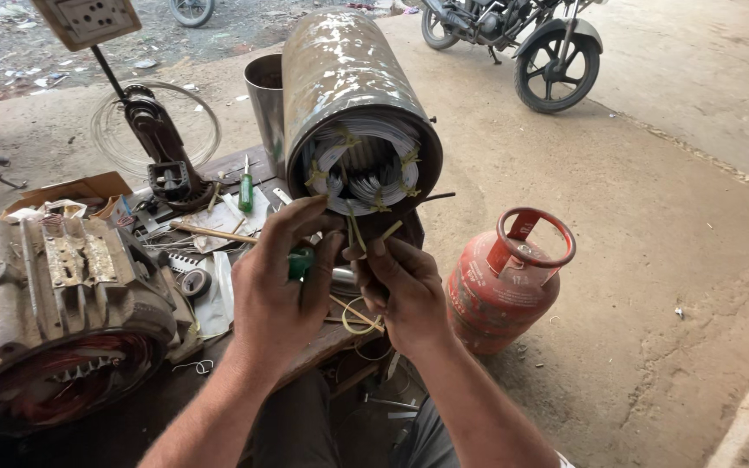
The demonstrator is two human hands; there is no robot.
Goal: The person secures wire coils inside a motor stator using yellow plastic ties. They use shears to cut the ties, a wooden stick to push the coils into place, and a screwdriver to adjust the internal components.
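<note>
Tying off the coil ends is the work in hand, judging by the yellowish lacing cord (pixel 354 232) that runs from the white winding (pixel 364 165) down into both hands. That winding sits in the open mouth of the rusty motor stator (pixel 340 87), a steel cylinder lying on its side at the edge of the workbench (pixel 218 381), its mouth facing the camera. Several knots of the same cord already ring the coil ends.

Just below the stator mouth, the right hand (pixel 402 290) is closed in a pinch on the cord's lower end, a loose loop of it hanging beneath the palm. Beside it, the left hand (pixel 281 282) is curled around a green-handled tool (pixel 301 262), fingertips reaching up to the lower rim of the stator, touching or nearly so.

To do this well, I judge the cord should be kept taut from the right hand while the tool guides it between coil groups, without nicking the insulation, and each knot pulled snug against the bundle.

Left of the stator, on the bench, lie a green screwdriver (pixel 245 192), scattered paper and wire, a roll of tape (pixel 192 282), and a geared winding machine (pixel 162 147). Farther left rests a ribbed motor housing (pixel 62 303) with red windings inside. Right of the stator, on the ground, stands a red gas cylinder (pixel 504 282); beyond it, a motorcycle (pixel 513 39).
</note>
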